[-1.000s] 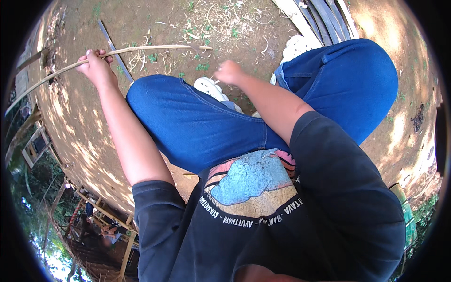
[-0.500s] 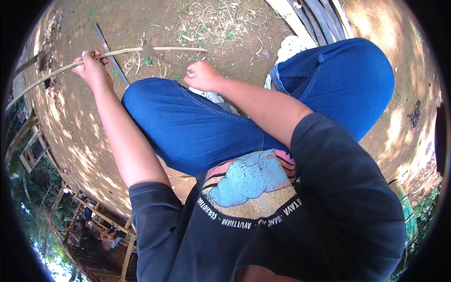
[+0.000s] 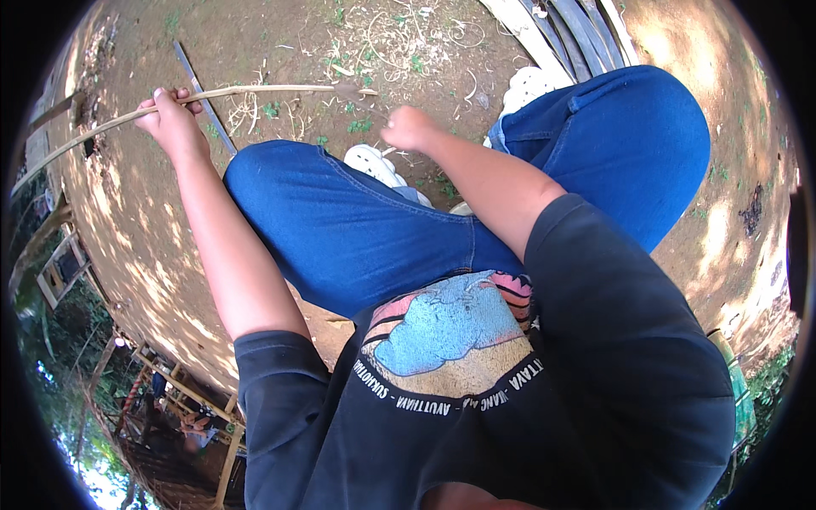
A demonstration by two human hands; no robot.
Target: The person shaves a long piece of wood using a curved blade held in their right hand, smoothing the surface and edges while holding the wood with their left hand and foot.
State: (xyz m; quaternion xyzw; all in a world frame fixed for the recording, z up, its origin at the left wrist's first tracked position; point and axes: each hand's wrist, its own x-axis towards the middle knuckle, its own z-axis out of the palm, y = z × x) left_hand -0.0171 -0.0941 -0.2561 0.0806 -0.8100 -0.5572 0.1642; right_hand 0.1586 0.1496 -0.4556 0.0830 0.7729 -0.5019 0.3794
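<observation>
My left hand [image 3: 172, 117] is closed around a long, thin, pale wooden stick [image 3: 255, 88]. The stick curves from the far left rim across to its tip in front of my left knee. My right hand [image 3: 410, 129] is a fist around a tool that looks like a knife [image 3: 347, 89], smeared by motion. Its handle is hidden in my fingers. The tool's dark, wider end lies at the stick, close to the tip; whether it touches cannot be told.
A dark straight strip [image 3: 204, 98] lies on the soil beyond my left knee, passing under the stick. Pale curled shavings [image 3: 408, 38] litter the ground ahead. Long dark and pale slats [image 3: 582, 34] lie at the far right, beside my white shoe [image 3: 529, 85].
My right hand has moved right with the tool, whose blurred end has gone along the stick toward its tip. My left hand and the stick have barely moved.
</observation>
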